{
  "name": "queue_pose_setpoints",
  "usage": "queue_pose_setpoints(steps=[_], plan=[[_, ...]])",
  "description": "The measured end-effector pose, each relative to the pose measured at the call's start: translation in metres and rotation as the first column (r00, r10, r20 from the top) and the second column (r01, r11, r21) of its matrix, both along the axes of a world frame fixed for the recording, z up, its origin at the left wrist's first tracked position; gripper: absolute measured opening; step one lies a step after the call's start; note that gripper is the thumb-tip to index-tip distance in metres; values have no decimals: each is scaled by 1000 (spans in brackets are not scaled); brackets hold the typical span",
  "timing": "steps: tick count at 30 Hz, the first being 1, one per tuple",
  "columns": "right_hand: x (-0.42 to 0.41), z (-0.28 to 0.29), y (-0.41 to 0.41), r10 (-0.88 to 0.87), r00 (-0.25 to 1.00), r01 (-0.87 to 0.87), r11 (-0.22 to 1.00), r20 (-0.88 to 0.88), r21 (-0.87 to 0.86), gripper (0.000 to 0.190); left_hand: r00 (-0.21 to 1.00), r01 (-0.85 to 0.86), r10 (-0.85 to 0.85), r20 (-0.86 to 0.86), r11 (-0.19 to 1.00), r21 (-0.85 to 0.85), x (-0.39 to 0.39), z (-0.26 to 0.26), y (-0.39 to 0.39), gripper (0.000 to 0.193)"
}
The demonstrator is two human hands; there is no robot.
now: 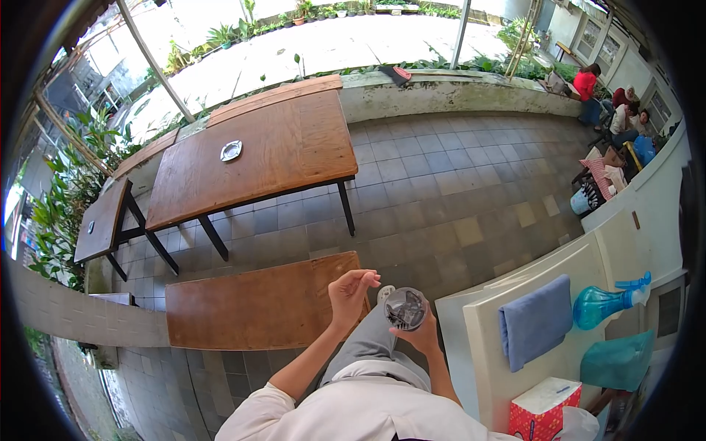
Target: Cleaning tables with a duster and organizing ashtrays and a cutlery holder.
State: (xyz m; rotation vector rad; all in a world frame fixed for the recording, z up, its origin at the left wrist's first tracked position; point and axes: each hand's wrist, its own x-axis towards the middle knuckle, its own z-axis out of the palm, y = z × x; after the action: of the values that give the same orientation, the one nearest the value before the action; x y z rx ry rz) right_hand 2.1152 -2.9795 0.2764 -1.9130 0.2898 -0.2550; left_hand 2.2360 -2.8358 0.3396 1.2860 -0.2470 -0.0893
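Note:
My right hand (427, 332) is wrapped around a clear drinking cup (406, 310), held in front of my thighs. Seen from above, the cup has dark, glassy-looking contents; whether these are ice cubes I cannot tell. To the left of the cup, my left hand (348, 295) hovers with loosely curled fingers and no visible object in it. Below that hand lies the right end of a brown wooden bench (259, 306). At my right side, a folded blue cloth (536, 322) rests on a cream surface (491, 358).
A wooden table (276, 149) holds a metal ashtray (231, 150); a smaller table (103, 223) stands left. Beside the cloth are a blue spray bottle (601, 306), a teal container (618, 361) and a tissue box (543, 410). Several people (623, 110) sit or stand by the far-right wall.

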Motion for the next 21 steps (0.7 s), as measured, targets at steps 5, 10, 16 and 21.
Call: queue_pose_setpoints(steps=[5,10,16,21], plan=[[45,23,-17,-4,999,2,1000,-50,-26,89,977,191,-191,-99,982,-9,33,-26,-34,16],[98,24,-45,-43,999,41,998,-32,-54,95,863,494,-505,-16,835,245,98,-27,-61,23],[220,-3,-75,-98,991,102,994,-89,36,96,811,526,-584,39,757,388,224,-20,-77,25],[375,18,-90,190,982,-188,971,-1,-145,87,972,201,-225,63,943,265,329,-30,-65,15]])
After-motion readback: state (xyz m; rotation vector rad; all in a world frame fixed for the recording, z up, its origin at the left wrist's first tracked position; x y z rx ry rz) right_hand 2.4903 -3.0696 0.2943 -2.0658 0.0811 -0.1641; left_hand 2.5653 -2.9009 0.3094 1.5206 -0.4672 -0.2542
